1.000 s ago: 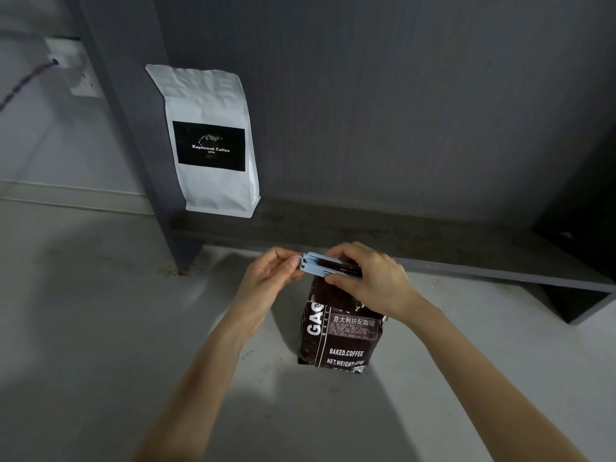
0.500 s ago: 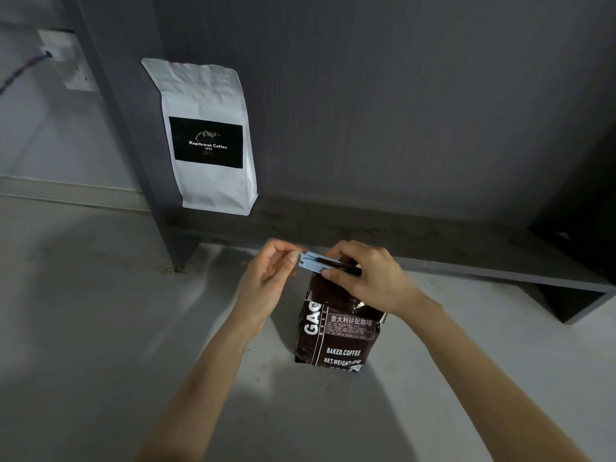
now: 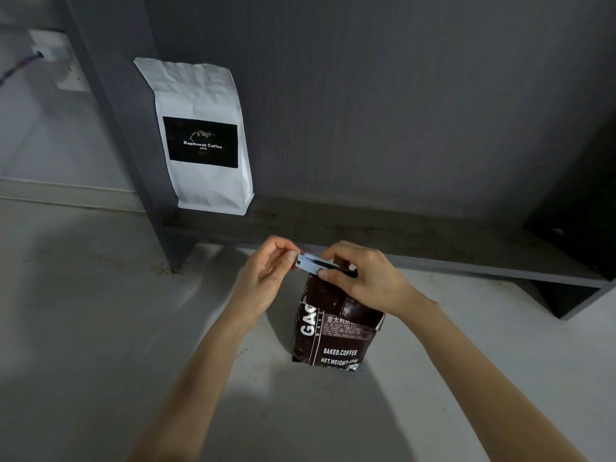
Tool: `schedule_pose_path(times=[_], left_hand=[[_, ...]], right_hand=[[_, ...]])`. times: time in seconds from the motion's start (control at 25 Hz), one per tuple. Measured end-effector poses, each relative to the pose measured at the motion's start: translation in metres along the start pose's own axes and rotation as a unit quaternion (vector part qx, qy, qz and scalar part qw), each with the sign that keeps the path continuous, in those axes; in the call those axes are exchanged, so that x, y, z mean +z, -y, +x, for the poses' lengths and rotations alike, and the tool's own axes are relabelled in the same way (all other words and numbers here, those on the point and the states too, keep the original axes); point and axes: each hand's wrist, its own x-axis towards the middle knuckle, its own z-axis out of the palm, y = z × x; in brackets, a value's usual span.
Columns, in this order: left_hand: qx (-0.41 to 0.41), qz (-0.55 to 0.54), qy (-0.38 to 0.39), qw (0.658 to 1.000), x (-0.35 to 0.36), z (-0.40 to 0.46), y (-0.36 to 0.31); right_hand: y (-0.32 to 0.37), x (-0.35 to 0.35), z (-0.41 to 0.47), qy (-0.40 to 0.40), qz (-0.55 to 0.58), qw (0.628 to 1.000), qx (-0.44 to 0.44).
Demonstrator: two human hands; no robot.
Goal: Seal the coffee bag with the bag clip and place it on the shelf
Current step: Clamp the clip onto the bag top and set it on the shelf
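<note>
A dark brown coffee bag (image 3: 336, 331) with white lettering stands upright on the pale floor in front of the shelf. A light blue bag clip (image 3: 311, 263) lies across the bag's folded top. My left hand (image 3: 266, 278) pinches the clip's left end between thumb and fingers. My right hand (image 3: 363, 278) covers the clip's right part and the top of the bag, with its thumb pressed on the clip. The clip's right end is hidden under that hand.
A low dark grey shelf (image 3: 416, 245) runs behind the bag, with a dark upright post (image 3: 133, 145) at its left. A white coffee bag (image 3: 203, 138) with a black label stands at the shelf's left end. A wall socket (image 3: 56, 58) is at upper left.
Both hands stay on the clip at the bag's top. The view has shifted a little; the hands and bag have barely moved.
</note>
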Motion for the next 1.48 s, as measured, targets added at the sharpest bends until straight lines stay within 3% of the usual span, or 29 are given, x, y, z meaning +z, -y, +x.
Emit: schedule_pose_path(times=[0.48, 1.04, 1.48], left_hand=[[-0.006, 0.025, -0.011, 1.0, -0.001, 0.001, -0.004], [-0.03, 0.025, 0.051, 0.998, 0.002, 0.003, -0.012], [-0.063, -0.04, 0.044, 0.996, -0.009, 0.001, 0.011]], right_hand=[[-0.001, 0.002, -0.003, -0.007, -0.021, 1.0, -0.013], [-0.002, 0.003, -0.005, 0.007, -0.06, 0.998, 0.003], [-0.001, 0.0, -0.003, 0.022, -0.057, 0.998, 0.011]])
